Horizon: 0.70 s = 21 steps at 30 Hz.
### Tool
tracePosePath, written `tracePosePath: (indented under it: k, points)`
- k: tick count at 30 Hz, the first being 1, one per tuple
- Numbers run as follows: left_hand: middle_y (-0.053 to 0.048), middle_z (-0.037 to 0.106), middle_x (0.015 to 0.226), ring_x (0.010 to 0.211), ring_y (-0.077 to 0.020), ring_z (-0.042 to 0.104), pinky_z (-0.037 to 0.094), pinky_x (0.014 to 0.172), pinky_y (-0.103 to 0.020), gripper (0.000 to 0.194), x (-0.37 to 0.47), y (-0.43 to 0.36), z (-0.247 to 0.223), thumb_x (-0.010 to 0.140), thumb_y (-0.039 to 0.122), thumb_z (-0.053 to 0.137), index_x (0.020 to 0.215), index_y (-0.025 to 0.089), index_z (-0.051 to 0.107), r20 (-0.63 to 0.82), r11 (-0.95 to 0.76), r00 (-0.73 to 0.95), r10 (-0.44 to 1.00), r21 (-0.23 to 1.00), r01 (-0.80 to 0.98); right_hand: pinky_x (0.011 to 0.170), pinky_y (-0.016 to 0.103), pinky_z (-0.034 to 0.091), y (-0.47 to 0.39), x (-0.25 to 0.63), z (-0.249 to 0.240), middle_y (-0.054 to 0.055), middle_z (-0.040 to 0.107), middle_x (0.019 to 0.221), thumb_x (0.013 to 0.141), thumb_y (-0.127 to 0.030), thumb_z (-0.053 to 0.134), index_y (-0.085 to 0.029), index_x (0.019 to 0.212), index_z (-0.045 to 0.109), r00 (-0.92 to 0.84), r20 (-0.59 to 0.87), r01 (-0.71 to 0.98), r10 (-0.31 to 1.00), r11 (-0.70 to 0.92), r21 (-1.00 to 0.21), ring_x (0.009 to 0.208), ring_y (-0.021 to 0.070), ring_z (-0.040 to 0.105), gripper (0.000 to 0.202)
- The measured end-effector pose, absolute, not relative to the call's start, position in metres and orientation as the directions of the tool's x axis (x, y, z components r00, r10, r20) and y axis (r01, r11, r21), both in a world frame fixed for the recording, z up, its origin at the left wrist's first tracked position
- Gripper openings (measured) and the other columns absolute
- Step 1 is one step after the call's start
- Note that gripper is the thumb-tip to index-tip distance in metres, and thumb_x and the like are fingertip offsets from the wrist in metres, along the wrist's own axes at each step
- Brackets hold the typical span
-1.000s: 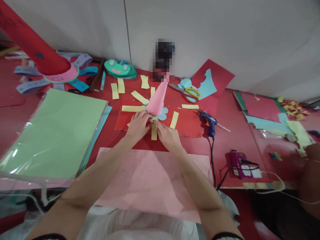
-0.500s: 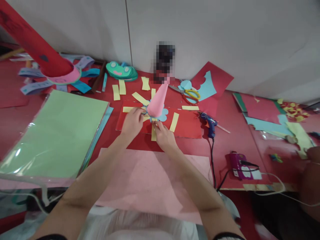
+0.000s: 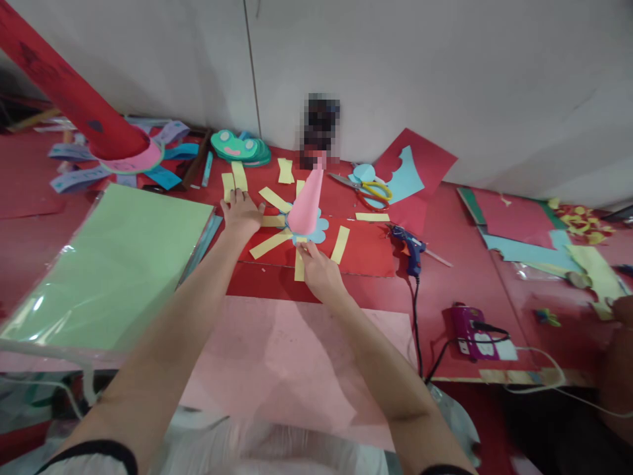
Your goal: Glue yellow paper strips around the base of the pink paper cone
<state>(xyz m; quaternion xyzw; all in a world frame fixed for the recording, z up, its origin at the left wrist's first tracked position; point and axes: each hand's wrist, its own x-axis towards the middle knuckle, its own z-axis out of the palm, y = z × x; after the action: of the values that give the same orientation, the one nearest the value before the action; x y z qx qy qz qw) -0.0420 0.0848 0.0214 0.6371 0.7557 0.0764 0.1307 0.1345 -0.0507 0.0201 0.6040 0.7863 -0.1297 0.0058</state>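
A pink paper cone (image 3: 305, 208) stands on a light-blue scalloped paper base (image 3: 320, 229), with yellow paper strips radiating from it over a red sheet (image 3: 368, 247). My right hand (image 3: 321, 269) is closed, thumb and fingertips pinching the front yellow strip (image 3: 299, 264) near the cone's foot. Off to the left, my left hand (image 3: 242, 212) is open, its fingers reaching onto loose yellow strips (image 3: 239, 175); whether it grips one is not visible. Another strip (image 3: 271, 244) lies slanted between the left hand and the base.
Yellow-handled scissors (image 3: 373, 191) and a blue glue gun (image 3: 408, 247) lie to the right, its cord running to a purple power box (image 3: 475, 332). Green sheets in plastic (image 3: 119, 264) lie left, near a red paper tube (image 3: 99, 112). A person's arm (image 3: 618, 356) shows at far right.
My left hand has left the cone's base and moved left and back to the loose yellow strips. The slanted strip at front left is now uncovered. My right hand stays at the front strip.
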Motion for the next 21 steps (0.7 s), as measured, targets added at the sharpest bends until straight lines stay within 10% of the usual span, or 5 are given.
tracePosePath:
  k: [12,21]
  points:
    - [-0.020,0.046,0.145,0.140,-0.0330,0.036,0.011,0.118,-0.060,0.048,-0.058,0.096,0.008,0.090,0.034,0.041,0.132,0.015,0.052,0.062,0.108,-0.139,0.988,0.354,0.929,0.063,0.030,0.048,-0.049,0.133,0.014,0.010,0.052,0.135,0.095,-0.013,0.020,-0.021,0.146,0.039,-0.252,-0.154,0.956,0.955,0.221,-0.195,0.092,0.0207,0.062,0.055]
    - [-0.018,0.040,0.151,0.147,-0.0328,0.020,-0.001,0.118,-0.063,0.050,-0.056,0.096,0.005,0.088,0.031,0.041,0.134,0.012,0.048,0.028,0.120,-0.142,0.989,0.394,0.911,0.068,0.029,0.050,-0.049,0.134,0.016,0.009,0.050,0.139,0.094,-0.011,0.020,-0.024,0.146,0.039,-0.260,-0.155,0.946,0.953,0.219,-0.239,0.106,0.0222,0.058,0.057]
